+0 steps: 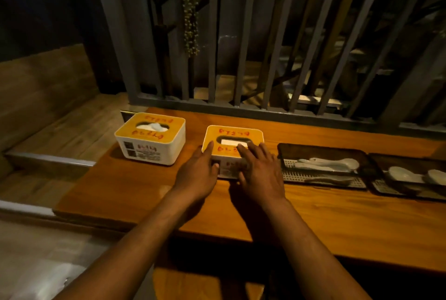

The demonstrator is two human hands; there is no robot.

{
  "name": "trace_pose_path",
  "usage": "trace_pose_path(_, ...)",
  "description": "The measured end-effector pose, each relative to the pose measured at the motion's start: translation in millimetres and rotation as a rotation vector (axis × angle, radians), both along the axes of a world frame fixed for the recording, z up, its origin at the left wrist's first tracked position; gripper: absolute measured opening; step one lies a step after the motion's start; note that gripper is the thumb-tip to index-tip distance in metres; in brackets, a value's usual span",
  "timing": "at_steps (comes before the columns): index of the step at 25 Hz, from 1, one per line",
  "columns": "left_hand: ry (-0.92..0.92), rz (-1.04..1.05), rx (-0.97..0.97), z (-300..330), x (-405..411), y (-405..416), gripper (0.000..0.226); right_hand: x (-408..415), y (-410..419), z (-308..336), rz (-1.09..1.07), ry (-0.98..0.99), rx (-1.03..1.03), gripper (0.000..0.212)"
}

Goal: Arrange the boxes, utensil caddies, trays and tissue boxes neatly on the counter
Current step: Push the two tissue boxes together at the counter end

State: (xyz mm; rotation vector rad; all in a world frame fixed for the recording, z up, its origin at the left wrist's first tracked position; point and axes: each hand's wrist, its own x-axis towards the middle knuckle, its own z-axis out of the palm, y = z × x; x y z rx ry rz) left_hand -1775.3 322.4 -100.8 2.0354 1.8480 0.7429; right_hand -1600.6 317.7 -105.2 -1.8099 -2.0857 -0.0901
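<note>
Two white tissue boxes with orange lids and red lettering stand on the wooden counter (337, 215). The left tissue box (150, 138) sits near the counter's far left corner, untouched. Both my hands are on the middle tissue box (233, 134). My left hand (199, 171) grips its left front corner, fingers on the lid and thumb on the front face. My right hand (259, 167) lies spread over its right front part, fingers reaching the lid's slot. To the right lie a dark tray (321, 150) holding white spoons and a second dark tray (391, 158), also with spoons.
A grey metal railing (241, 106) runs along the counter's far edge, with a hanging plant (191, 10) behind it. Left of the counter a wooden floor and a step (48, 159) drop away. The counter's front edge is close to my body.
</note>
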Motion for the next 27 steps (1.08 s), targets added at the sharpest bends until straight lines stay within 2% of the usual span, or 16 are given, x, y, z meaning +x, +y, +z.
trace_pose_path(4, -0.011, -0.078, 0.024, -3, 24, -2, 0.069, 17, -12, -1, -0.108, -0.013, -0.019, 0.077)
trace_pose_path(10, 0.016, -0.064, 0.005, -2, 42, -2, 0.073, 39, -13, 4, -0.068, 0.016, -0.073, 0.08)
trace_pose_path(16, -0.03, -0.157, -0.039, 11, 25, -14, 0.069, 44, -13, 6, -0.04, 0.075, -0.098, 0.082)
trace_pose_path(18, -0.027, -0.11, 0.048, 15, 4, -27, 0.059, 36, -15, 9, -0.052, 0.128, -0.088, 0.079)
trace_pose_path(22, 0.013, 0.065, 0.172, 26, -63, -34, 0.047, -14, -16, 28, 0.041, 0.309, 0.102, 0.063)
trace_pose_path(25, 0.074, 0.228, 0.201, 34, -127, -7, 0.051, -80, 0, 43, 0.189, 0.278, 0.08, 0.054)
trace_pose_path(27, 0.165, 0.28, 0.138, 37, -165, 14, 0.056, -127, 18, 47, 0.248, 0.231, 0.033, 0.052)
